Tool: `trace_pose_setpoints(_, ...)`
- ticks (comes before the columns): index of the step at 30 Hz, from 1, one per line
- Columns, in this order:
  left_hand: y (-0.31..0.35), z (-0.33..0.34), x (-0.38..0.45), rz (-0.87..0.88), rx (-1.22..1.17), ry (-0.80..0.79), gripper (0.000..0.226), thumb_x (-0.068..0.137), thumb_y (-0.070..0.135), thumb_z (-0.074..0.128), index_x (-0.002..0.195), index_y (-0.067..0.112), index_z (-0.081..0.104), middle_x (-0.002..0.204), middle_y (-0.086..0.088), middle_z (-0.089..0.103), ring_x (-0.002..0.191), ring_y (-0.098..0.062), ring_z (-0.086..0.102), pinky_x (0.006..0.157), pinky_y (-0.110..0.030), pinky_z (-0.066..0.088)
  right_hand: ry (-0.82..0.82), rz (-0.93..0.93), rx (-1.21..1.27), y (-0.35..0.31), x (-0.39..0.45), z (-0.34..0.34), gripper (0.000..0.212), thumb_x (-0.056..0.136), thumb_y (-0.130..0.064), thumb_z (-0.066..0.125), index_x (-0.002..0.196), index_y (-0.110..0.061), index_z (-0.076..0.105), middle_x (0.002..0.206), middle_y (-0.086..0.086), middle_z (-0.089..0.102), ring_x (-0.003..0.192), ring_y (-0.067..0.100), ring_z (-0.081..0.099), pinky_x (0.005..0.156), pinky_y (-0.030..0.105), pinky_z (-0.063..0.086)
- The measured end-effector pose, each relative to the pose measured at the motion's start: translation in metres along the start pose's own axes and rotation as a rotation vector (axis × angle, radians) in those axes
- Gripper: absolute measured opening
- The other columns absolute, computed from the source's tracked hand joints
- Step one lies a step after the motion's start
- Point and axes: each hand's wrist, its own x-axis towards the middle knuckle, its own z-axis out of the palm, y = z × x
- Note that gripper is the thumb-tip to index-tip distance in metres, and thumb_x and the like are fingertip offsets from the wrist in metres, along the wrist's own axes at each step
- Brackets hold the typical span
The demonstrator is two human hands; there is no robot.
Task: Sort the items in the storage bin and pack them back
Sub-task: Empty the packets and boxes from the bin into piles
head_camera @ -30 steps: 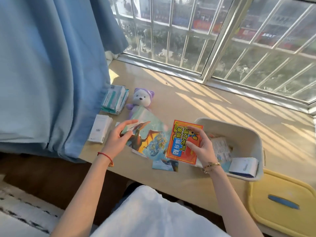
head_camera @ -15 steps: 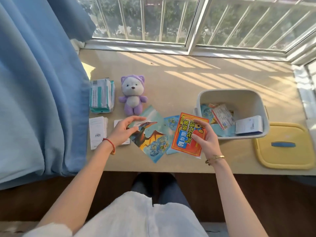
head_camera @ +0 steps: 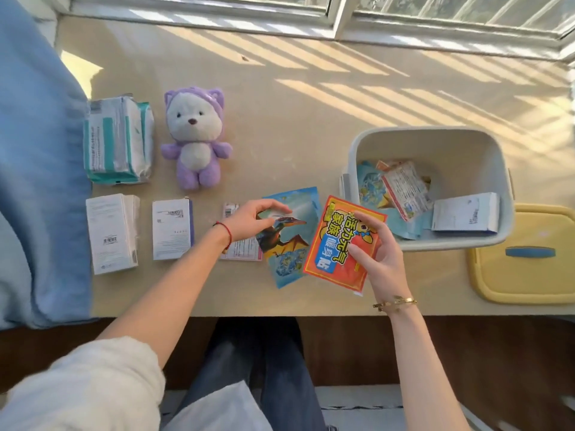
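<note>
Sorting looks half done: the right hand [head_camera: 378, 256] holds an orange foil packet [head_camera: 336, 244], the left hand [head_camera: 252, 220] pinches a blue dinosaur packet [head_camera: 287, 244], and the white plastic bin [head_camera: 435, 138] at right keeps several items.

Place: you sit in a home, likely a bedroom.
Signs: blue curtain [head_camera: 37, 181], barred window [head_camera: 342, 7], plush bear [head_camera: 196, 138] on your sunlit worktop [head_camera: 311, 98].

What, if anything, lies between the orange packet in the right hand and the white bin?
Nothing visible does. The right hand holds the orange packet just left of the bin, with only bare tabletop between them, and the bin is open.
</note>
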Motion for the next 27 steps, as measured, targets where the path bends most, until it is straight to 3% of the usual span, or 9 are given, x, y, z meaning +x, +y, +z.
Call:
trace_pose_setpoints(2,-0.005,0.006,0.018,0.008,0.040,-0.010,0.038,0.092,0.008,0.055,0.111,0.039,0.065,0.126,0.008,0.061,0.115,-0.011,0.059,0.088,-0.029,0.056,-0.007,0.008,0.009,0.004,0.008,-0.002,0.046,0.088,-0.001,0.063,0.130,-0.016,0.051,0.123,-0.001,0.061,0.111,0.018,0.063,0.075,0.030,0.058)
trace_pose_setpoints(7,-0.010,0.012,0.041,0.036,0.124,0.050,0.035,0.094,0.007,0.054,0.116,0.033,0.064,0.126,0.004,0.060,0.105,-0.012,0.061,0.067,-0.015,0.053,-0.019,0.019,0.020,0.006,0.022,-0.003,0.046,0.088,-0.001,0.063,0.131,-0.015,0.050,0.124,0.001,0.060,0.112,0.020,0.063,0.078,0.033,0.058)
trace_pose_setpoints(10,-0.015,0.007,0.041,0.141,0.270,0.157,0.037,0.089,0.008,0.059,0.121,0.027,0.062,0.131,0.000,0.058,0.119,-0.018,0.053,0.099,-0.036,0.046,-0.029,0.025,0.017,0.006,0.027,0.001,0.046,0.088,0.000,0.063,0.130,-0.016,0.051,0.124,0.003,0.060,0.113,0.021,0.062,0.081,0.035,0.058)
trace_pose_setpoints(12,-0.021,0.001,0.035,0.173,0.327,0.237,0.039,0.086,0.006,0.060,0.121,0.022,0.063,0.132,-0.002,0.058,0.123,-0.021,0.050,0.108,-0.041,0.037,-0.037,0.020,0.014,0.004,0.028,0.005,0.047,0.087,0.002,0.062,0.130,-0.015,0.051,0.124,0.005,0.060,0.112,0.021,0.062,0.083,0.037,0.057)
trace_pose_setpoints(20,-0.039,-0.035,-0.050,0.163,0.392,0.584,0.034,0.089,0.007,0.059,0.119,0.021,0.064,0.114,0.002,0.066,0.109,-0.016,0.056,0.098,-0.032,0.043,-0.207,0.025,-0.073,0.010,0.046,0.054,0.049,0.087,0.004,0.064,0.129,-0.017,0.053,0.128,0.007,0.059,0.113,0.024,0.062,0.086,0.042,0.057)
trace_pose_setpoints(24,-0.057,-0.051,-0.097,0.097,0.467,0.714,0.032,0.091,0.008,0.055,0.120,0.020,0.063,0.114,0.001,0.065,0.110,-0.019,0.056,0.098,-0.034,0.043,-0.288,0.016,-0.213,0.032,0.065,0.104,0.050,0.082,-0.001,0.064,0.126,-0.023,0.056,0.126,0.001,0.061,0.112,0.021,0.062,0.093,0.047,0.054)
trace_pose_setpoints(27,-0.074,-0.062,-0.122,0.061,0.500,0.776,0.032,0.092,0.005,0.054,0.121,0.017,0.063,0.117,0.000,0.064,0.112,-0.019,0.057,0.098,-0.027,0.040,-0.320,0.024,-0.301,0.053,0.078,0.143,0.052,0.077,-0.004,0.062,0.123,-0.027,0.057,0.121,-0.003,0.063,0.109,0.019,0.062,0.094,0.047,0.052)
